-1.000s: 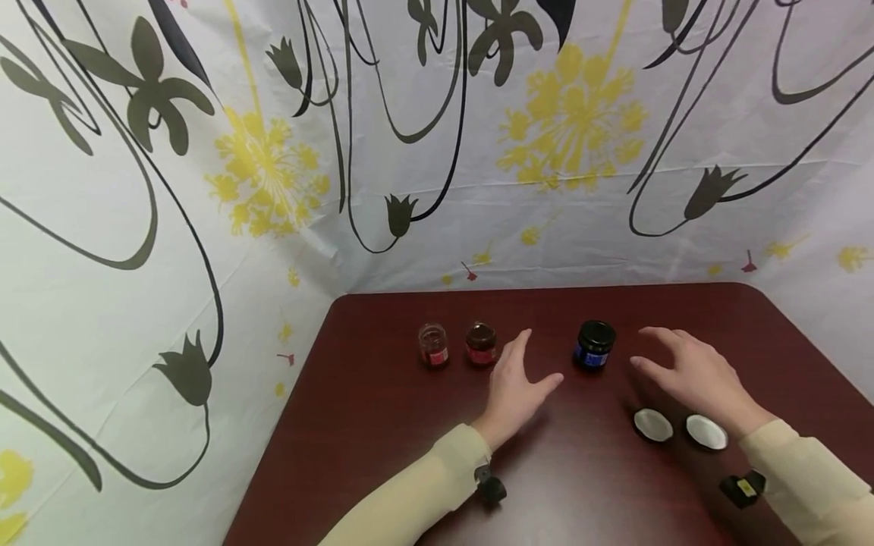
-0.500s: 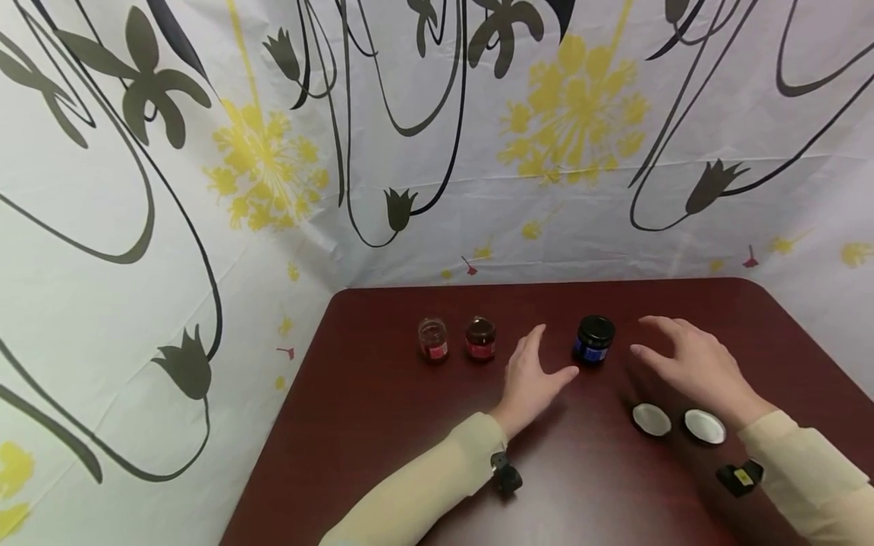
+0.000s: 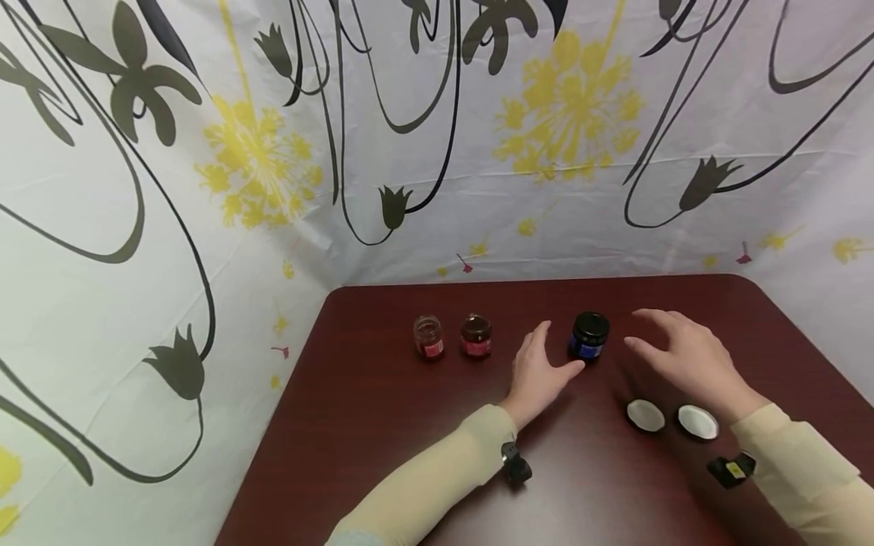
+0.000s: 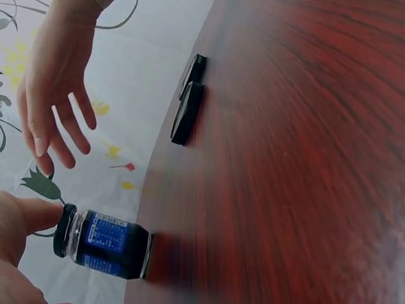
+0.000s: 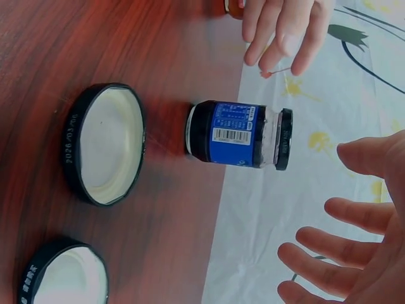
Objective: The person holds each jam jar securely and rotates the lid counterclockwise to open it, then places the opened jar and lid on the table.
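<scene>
A dark glass jar with a blue label and black lid [image 3: 589, 336] stands upright on the table, between my two hands. To its left, my left hand [image 3: 539, 375] reaches out with thumb and fingers spread, holding nothing. On the other side my right hand [image 3: 690, 360] hovers, fingers parted and empty. The right wrist view shows the blue-labelled jar [image 5: 234, 134] with its lid on. Two black-rimmed jar lids [image 3: 645, 415] lie with their pale insides up, below my right hand. The left wrist view shows the same jar [image 4: 107, 244] near the left thumb.
Two lidless glass jars with red labels stand at the back left: a nearly clear one [image 3: 429, 338] and a darker one [image 3: 476, 337]. The reddish-brown table [image 3: 355, 425] meets a patterned white cloth [image 3: 423, 167] behind and at the left.
My left hand has moved right, away from the red-labelled jars and toward the blue-labelled jar. My right hand has stayed nearly in place. The view has shifted slightly.
</scene>
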The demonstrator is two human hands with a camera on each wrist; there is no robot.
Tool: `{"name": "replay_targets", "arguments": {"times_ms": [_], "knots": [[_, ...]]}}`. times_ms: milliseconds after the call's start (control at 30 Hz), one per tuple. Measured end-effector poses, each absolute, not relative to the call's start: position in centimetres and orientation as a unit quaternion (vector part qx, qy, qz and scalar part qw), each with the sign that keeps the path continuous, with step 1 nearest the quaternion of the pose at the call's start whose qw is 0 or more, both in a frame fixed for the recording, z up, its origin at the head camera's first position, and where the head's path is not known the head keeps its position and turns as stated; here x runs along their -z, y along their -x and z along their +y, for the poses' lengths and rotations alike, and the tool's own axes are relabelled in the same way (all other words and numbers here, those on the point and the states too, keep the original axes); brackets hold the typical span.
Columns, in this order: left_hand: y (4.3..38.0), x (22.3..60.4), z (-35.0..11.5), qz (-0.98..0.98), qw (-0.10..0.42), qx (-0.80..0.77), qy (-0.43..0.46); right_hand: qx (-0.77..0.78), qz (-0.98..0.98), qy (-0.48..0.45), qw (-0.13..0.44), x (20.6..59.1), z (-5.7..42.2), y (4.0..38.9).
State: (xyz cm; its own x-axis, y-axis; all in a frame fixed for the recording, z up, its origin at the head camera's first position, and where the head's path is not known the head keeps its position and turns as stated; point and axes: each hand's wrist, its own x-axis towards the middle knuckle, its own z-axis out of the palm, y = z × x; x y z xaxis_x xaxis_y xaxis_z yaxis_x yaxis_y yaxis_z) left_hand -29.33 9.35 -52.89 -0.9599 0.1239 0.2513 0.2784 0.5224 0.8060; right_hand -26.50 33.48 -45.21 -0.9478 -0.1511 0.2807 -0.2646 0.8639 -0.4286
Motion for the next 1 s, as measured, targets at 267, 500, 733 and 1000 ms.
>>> {"name": "replay_targets", "arguments": {"times_ms": [267, 500, 733, 1000], "knots": [[29.3, 53.2, 10.7, -0.872, 0.074, 0.472, 0.107, -0.239, -0.956, -0.108, 0.129, 44.7, 33.0, 26.3], [29.8, 53.5, 11.7, -0.867, 0.072, 0.48, 0.118, -0.24, -0.955, -0.109, 0.137, 44.6, 32.7, 26.5], [30.1, 53.7, 12.4, -0.857, 0.065, 0.495, 0.126, -0.241, -0.954, -0.11, 0.138, 44.1, 32.2, 26.5], [30.6, 54.2, 13.0, -0.855, 0.075, 0.501, 0.116, -0.24, -0.953, -0.114, 0.147, 43.5, 32.3, 26.5]]}}
